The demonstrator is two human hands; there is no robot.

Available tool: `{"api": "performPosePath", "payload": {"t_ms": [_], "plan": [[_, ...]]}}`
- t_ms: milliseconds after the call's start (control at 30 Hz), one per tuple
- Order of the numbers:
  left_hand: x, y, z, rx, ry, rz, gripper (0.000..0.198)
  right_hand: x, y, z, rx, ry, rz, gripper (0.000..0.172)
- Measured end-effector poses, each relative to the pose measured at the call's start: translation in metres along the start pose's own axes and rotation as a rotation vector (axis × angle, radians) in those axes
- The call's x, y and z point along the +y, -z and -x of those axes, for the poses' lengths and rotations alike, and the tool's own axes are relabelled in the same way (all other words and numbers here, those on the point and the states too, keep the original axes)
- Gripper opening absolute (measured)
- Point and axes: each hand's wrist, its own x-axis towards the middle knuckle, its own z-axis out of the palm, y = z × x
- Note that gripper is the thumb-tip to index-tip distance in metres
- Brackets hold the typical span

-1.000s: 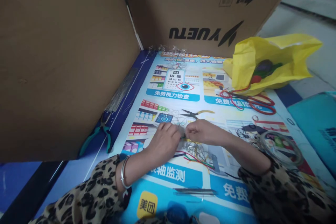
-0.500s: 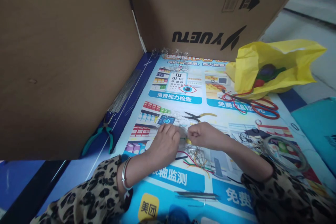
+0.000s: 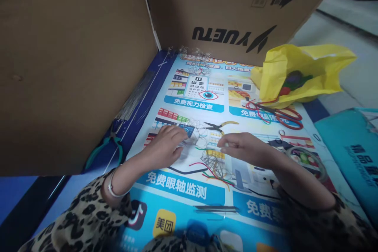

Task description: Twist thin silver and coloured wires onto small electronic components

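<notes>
My left hand (image 3: 165,146) lies on the printed poster (image 3: 189,189) with its fingers stretched out flat. The fingertips touch a tangle of thin silver wire (image 3: 202,134). My right hand (image 3: 245,149) hovers a little to the right of it, fingers pinched together at the tips; what they pinch is too fine to make out. Between and just below the hands sits a heap of red, green and yellow wire pieces (image 3: 217,169). Yellow-handled pliers (image 3: 221,126) lie just beyond the hands.
Cardboard box walls (image 3: 73,67) close off the left and back. Green-handled pliers (image 3: 108,147) and a bundle of straight wires (image 3: 134,96) lie along the left wall. Red scissors (image 3: 279,115), a yellow bag (image 3: 304,71), a clear coil (image 3: 308,157) and a teal bag (image 3: 351,149) occupy the right.
The hands, which were pinched together over the wire, have drawn apart: the left slid left and flattened, the right moved right. The view shifted slightly.
</notes>
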Motion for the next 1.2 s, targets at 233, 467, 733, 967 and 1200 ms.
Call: {"api": "performPosePath", "payload": {"t_ms": [233, 467, 733, 967, 1200], "plan": [[-0.011, 0.000, 0.000, -0.073, -0.047, -0.125, 0.023, -0.025, -0.013, 0.025, -0.130, -0.058, 0.131, 0.042], [-0.016, -0.005, -0.005, -0.024, -0.078, -0.184, 0.011, -0.018, -0.026, 0.015, -0.116, 0.017, 0.055, 0.024], [-0.013, -0.008, -0.011, -0.039, -0.113, -0.174, 0.016, -0.028, -0.039, 0.015, -0.108, -0.031, 0.162, 0.021], [-0.009, -0.011, -0.016, -0.052, -0.106, -0.290, 0.012, -0.033, -0.047, 0.013, -0.077, -0.056, 0.347, 0.017], [-0.011, -0.018, -0.016, -0.008, -0.110, -0.389, 0.008, -0.029, -0.047, 0.014, -0.052, -0.010, 0.222, 0.030]]}}
